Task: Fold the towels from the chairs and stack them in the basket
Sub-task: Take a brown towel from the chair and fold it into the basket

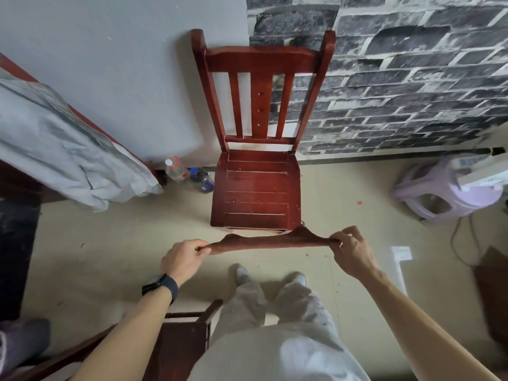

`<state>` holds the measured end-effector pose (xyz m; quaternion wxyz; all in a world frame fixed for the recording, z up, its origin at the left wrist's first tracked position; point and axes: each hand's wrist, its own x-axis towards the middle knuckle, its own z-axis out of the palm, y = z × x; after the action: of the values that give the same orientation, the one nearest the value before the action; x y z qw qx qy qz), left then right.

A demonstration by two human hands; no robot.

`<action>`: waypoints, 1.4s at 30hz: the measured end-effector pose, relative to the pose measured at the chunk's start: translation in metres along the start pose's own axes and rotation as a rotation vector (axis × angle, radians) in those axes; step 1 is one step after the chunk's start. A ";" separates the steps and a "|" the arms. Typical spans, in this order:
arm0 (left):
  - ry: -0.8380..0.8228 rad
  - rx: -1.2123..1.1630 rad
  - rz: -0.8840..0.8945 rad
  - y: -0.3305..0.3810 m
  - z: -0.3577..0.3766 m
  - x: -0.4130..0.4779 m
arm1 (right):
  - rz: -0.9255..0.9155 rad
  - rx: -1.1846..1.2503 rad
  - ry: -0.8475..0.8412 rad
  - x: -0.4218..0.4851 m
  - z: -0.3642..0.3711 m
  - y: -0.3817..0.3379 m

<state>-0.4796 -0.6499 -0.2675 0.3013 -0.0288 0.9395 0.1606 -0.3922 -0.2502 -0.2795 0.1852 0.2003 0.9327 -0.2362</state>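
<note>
A brown towel [264, 242] is stretched out flat between my two hands, just in front of the seat's front edge of a red-brown wooden chair [257, 185]. My left hand [184, 259] pinches the towel's left end. My right hand [351, 250] pinches its right end. The chair seat is bare. No basket is in view.
A second dark wooden chair [189, 334] stands low at the left beside my legs. Grey bedding [60, 149] hangs at the left. Two plastic bottles [189, 174] stand on the floor by the wall. A lilac plastic stool [445, 193] sits at the right.
</note>
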 end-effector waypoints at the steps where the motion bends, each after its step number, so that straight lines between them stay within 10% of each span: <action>1: -0.046 0.043 0.024 -0.004 -0.003 0.005 | 0.020 -0.014 -0.033 0.002 -0.001 -0.002; 9: -0.047 -0.090 0.127 0.024 -0.038 0.107 | 0.135 0.100 -0.036 0.094 -0.013 -0.033; 25: 0.236 -1.107 -0.143 0.094 0.048 0.426 | 0.336 0.668 0.293 0.414 0.116 -0.034; 31: 0.154 -0.518 -0.116 0.071 0.083 0.404 | 0.359 0.485 0.092 0.377 0.155 -0.025; 37: 0.075 -0.342 -0.497 0.022 0.175 0.322 | 0.626 0.321 -0.113 0.248 0.231 0.001; 42: 0.042 -0.274 -0.418 0.004 0.207 0.299 | 0.643 0.315 -0.104 0.231 0.255 0.011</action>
<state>-0.6092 -0.5674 -0.5972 0.3018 -0.2665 0.8886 0.2199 -0.5202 -0.3070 -0.5945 0.2640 0.4971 0.7635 -0.3167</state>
